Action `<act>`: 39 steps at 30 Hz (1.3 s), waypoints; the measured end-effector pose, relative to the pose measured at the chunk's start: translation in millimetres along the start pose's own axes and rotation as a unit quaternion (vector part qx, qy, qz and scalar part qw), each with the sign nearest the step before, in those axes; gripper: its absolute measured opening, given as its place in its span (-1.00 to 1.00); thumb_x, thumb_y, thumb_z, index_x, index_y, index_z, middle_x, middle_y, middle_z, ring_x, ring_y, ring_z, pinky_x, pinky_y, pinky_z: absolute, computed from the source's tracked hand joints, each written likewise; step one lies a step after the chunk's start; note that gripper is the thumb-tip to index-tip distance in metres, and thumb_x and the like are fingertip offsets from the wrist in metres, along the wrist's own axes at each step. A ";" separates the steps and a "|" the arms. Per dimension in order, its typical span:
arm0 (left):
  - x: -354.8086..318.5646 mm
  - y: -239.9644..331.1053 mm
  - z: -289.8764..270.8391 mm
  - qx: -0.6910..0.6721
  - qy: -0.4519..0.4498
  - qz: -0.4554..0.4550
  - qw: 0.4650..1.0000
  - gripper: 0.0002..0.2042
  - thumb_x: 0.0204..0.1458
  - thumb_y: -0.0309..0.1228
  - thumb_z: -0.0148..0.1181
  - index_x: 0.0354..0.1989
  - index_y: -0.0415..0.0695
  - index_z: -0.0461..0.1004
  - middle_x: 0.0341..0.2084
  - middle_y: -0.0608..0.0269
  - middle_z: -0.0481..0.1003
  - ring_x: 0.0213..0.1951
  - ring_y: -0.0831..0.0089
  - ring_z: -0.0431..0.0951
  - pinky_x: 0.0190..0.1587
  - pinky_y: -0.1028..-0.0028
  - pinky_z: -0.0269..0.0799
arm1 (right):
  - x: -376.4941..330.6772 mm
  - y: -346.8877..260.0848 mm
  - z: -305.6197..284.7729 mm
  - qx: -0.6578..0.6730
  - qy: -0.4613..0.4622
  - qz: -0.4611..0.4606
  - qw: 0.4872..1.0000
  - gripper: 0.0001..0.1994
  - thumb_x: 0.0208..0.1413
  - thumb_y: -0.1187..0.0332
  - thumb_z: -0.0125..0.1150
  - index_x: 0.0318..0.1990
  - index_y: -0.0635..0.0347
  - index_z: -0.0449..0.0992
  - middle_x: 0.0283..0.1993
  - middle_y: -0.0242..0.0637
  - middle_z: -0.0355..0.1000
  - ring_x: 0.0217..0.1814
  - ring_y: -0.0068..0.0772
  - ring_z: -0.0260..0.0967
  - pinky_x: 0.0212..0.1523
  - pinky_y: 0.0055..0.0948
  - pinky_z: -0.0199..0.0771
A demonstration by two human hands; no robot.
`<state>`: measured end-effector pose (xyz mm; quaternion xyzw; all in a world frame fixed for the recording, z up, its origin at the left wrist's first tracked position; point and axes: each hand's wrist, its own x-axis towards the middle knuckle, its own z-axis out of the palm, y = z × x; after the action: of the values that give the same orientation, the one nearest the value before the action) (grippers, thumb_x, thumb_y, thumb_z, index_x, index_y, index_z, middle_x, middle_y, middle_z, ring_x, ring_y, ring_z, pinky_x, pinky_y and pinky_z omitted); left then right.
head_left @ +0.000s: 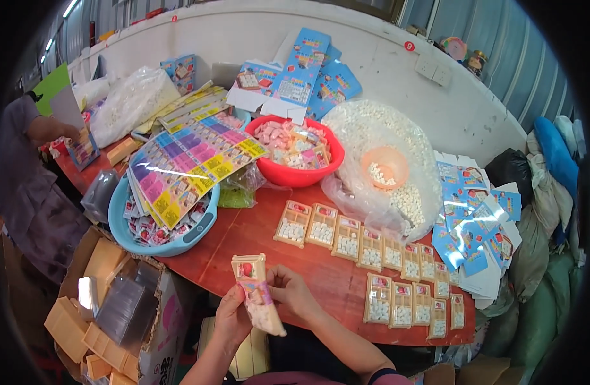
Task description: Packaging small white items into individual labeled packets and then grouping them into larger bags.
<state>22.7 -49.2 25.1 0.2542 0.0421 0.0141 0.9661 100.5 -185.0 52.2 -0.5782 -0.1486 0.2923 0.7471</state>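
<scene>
My left hand grips a small cream plastic tray over the table's front edge. The tray is tilted upright, with a red strawberry picture in its top compartment and a pink printed piece lower down. My right hand is closed at the tray's right edge, fingers bent against it; exactly what they pinch is partly hidden. To the right on the red table lie two rows of similar trays, filled with small white pellets and each bearing a strawberry picture.
A blue basin of small packets carries printed sheets. Beyond are a red basin and a plastic bag of white pellets with an orange bowl. Blue cartons lie right. A carton of trays and a co-worker are left.
</scene>
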 end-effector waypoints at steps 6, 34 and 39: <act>14.7 6.6 14.3 0.036 0.075 0.072 0.994 -0.70 0.19 -0.30 0.02 -0.04 -0.28 0.40 -0.14 0.14 0.50 -0.13 0.39 0.53 -0.02 0.37 0.44 | -20.4 -22.3 -3.4 0.015 0.100 -0.052 0.994 -0.76 0.14 0.45 0.16 -0.05 0.30 0.46 -0.24 -0.37 0.45 -0.27 -0.68 0.34 -0.27 -0.62 0.40; 29.1 10.1 -9.7 0.605 0.057 0.201 0.768 -0.74 0.11 -0.33 0.14 -0.15 -0.29 0.51 -0.22 0.03 0.52 -0.14 0.23 0.50 -0.05 0.39 0.37 | 118.7 12.6 -117.9 -0.726 0.092 -0.173 0.659 -0.57 0.23 0.18 -0.09 0.14 0.27 0.26 0.25 -0.02 0.18 0.33 0.04 0.05 0.29 -0.07 0.02; 30.9 10.2 -11.8 0.649 0.058 0.232 0.723 -0.77 0.09 -0.36 0.15 -0.19 -0.28 0.51 -0.25 0.02 0.51 -0.16 0.18 0.50 -0.07 0.37 0.38 | 98.2 3.4 -108.8 -0.731 0.063 -0.176 0.657 -0.56 0.24 0.20 -0.10 0.19 0.25 0.23 0.27 0.01 0.14 0.35 0.05 0.02 0.32 -0.06 -0.02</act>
<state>52.4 -33.0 17.6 0.8192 0.0371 0.2220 0.5274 237.6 -209.3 6.4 -0.9178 -0.3661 -0.0843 0.1289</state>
